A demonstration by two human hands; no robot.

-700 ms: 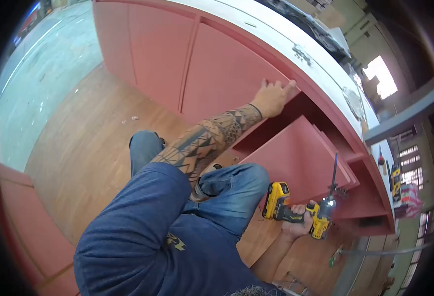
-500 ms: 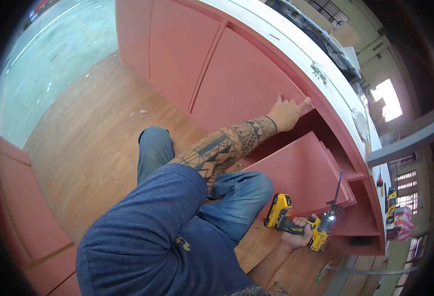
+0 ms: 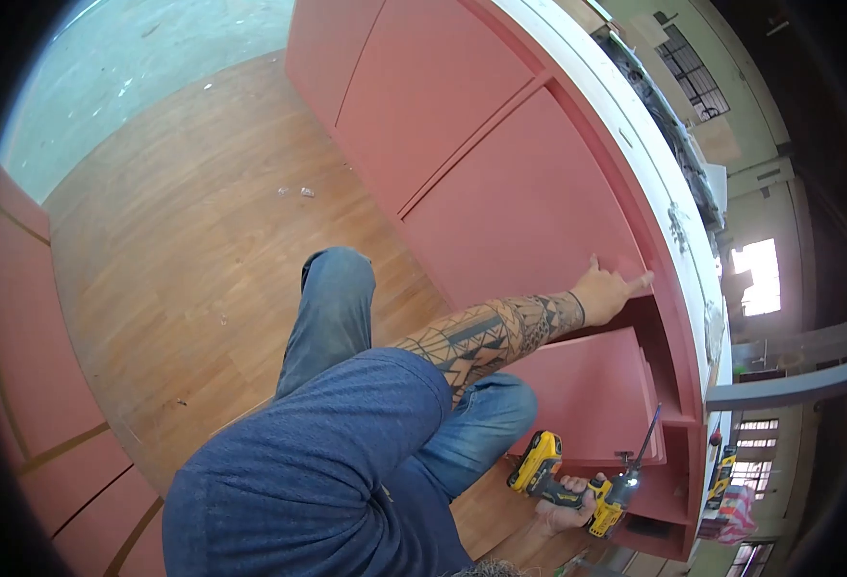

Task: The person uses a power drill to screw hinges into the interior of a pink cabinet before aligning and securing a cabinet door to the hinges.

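Observation:
My left hand (image 3: pixel 608 290), at the end of a tattooed forearm, rests on the upper corner of a closed pink cabinet door (image 3: pixel 539 202), with its fingers spread. Lower down, my right hand (image 3: pixel 568 507) is wrapped round the grip of a yellow and black cordless drill (image 3: pixel 608 502), whose long thin bit points up and to the right. Beside the drill, a loose or opened pink panel (image 3: pixel 587 385) stands tilted in front of the dark cabinet opening (image 3: pixel 656 337).
A white countertop (image 3: pixel 625 125) runs along the cabinet. Small scraps (image 3: pixel 306 192) lie on the wood floor (image 3: pixel 183 250). More pink panels (image 3: pixel 43 327) stand at the left. A grey metal bar (image 3: pixel 789 387) juts in at the right, near yellow tools (image 3: pixel 721 478) on the counter.
The view has shifted, so the cabinet and floor appear at another angle. My left hand stays at the door's corner, and the drill is still in my right hand.

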